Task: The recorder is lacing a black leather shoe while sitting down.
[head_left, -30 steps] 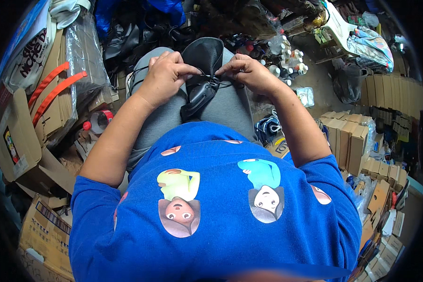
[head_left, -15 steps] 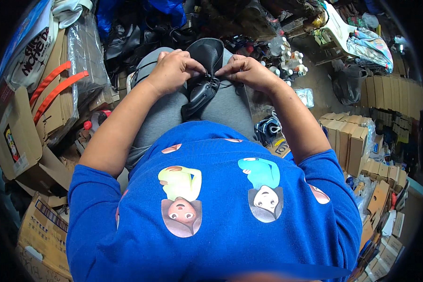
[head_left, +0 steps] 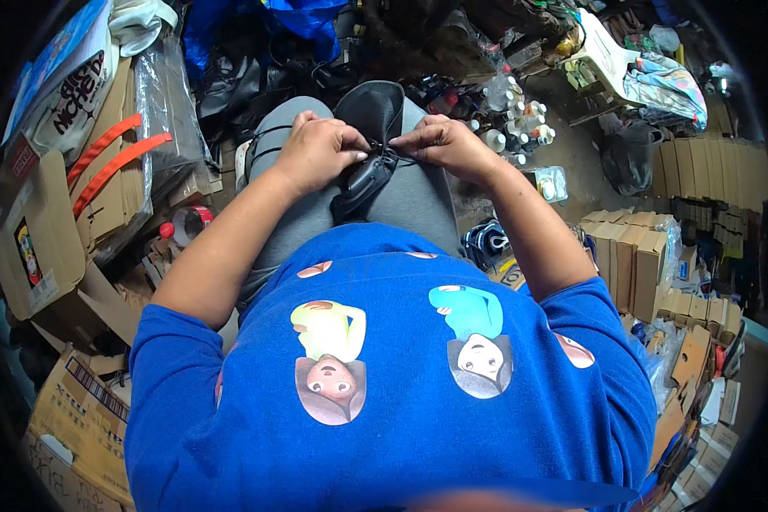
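A black shoe (head_left: 369,183) rests across my lap between my grey-trousered thighs, its toe pointing back at me and its tall tongue or collar (head_left: 374,107) standing up at the far end. My left hand (head_left: 320,154) is closed in a pinch at the left of the lacing, and a black lace (head_left: 270,130) trails from there over my left thigh. Opposite it, my right hand (head_left: 445,145) pinches at the right side of the same lacing. Fingertips hide much of the eyelets and the exact grip on the lace.
Cardboard boxes (head_left: 47,247) and orange-red strips (head_left: 121,175) stand on the left. Black shoes or leather pieces (head_left: 230,85) lie beyond my knees. White-capped bottles (head_left: 508,128), stacked cartons (head_left: 627,256) and a white plastic chair (head_left: 602,43) are on the right.
My left thumb and fingers have shifted slightly down and closer to the lacing. My right hand stays pinched by the shoe. The whole view has tilted a little.
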Available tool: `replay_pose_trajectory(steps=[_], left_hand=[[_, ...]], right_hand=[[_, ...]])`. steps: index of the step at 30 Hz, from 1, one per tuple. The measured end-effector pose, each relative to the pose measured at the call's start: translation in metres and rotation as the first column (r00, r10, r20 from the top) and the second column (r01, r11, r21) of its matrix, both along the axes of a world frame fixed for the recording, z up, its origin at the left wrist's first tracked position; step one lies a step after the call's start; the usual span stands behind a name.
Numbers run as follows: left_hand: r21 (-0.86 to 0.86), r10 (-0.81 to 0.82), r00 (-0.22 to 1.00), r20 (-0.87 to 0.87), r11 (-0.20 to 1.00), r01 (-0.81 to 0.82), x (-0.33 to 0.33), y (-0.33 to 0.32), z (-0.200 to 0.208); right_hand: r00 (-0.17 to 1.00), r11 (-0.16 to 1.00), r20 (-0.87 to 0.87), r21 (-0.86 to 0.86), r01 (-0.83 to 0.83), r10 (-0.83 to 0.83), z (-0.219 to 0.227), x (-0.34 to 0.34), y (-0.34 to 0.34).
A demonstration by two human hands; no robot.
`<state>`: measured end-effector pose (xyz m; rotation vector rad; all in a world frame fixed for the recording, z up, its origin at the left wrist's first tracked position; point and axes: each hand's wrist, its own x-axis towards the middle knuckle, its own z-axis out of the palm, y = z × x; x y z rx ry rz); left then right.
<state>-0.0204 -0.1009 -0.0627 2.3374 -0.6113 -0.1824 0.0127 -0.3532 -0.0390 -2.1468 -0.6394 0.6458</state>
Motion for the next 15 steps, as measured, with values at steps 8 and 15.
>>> replay_pose_trajectory(steps=[8, 15], left_hand=[[-0.035, 0.021, 0.997, 0.071, 0.999, -0.019, 0.006, 0.008, -0.003], [0.010, 0.009, 1.000, 0.017, 1.000, -0.010, 0.019, -0.003, -0.002]], right_hand=[[0.994, 0.995, 0.051, 0.019, 0.095, -0.096, 0.002, -0.006, 0.003], [0.993, 0.995, -0.109, 0.085, 0.061, -0.051, -0.003, 0.007, 0.003]])
